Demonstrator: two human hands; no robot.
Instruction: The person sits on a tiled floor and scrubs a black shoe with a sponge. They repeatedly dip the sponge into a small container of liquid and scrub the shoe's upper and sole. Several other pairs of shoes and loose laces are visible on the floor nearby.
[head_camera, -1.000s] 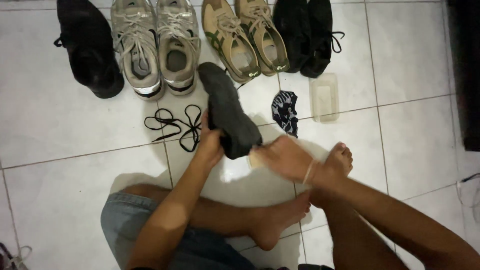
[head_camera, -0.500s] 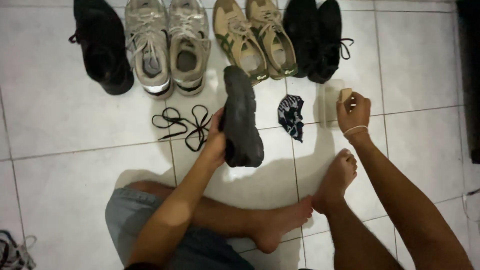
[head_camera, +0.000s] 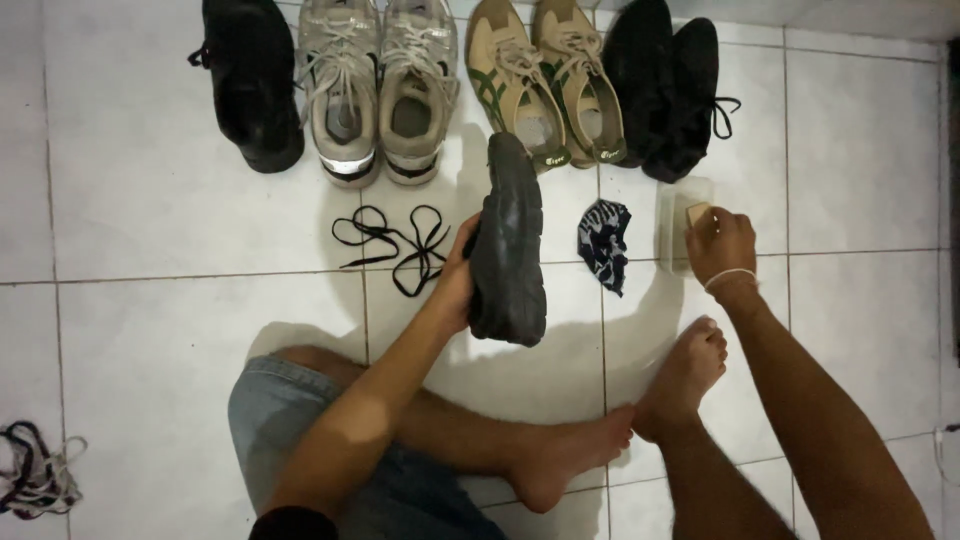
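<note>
My left hand (head_camera: 458, 283) grips a black shoe (head_camera: 508, 240) by its side and holds it sole-up above the white tiled floor (head_camera: 160, 330). My right hand (head_camera: 722, 243) is closed on a small tan block (head_camera: 697, 213) inside a clear plastic container (head_camera: 675, 215) on the floor to the right. A dark patterned cloth (head_camera: 604, 241) lies between the shoe and the container. Loose black laces (head_camera: 395, 243) lie just left of the held shoe.
Along the far edge stand a single black shoe (head_camera: 250, 85), a grey pair (head_camera: 378, 90), a tan and green pair (head_camera: 548, 85) and a black pair (head_camera: 665, 85). More laces (head_camera: 38, 475) lie at the lower left. My bare feet (head_camera: 620, 420) rest on the tiles.
My right hand has left the shoe and gone right to the clear container, closing on the tan block. My left hand has turned the black shoe upright, sole showing.
</note>
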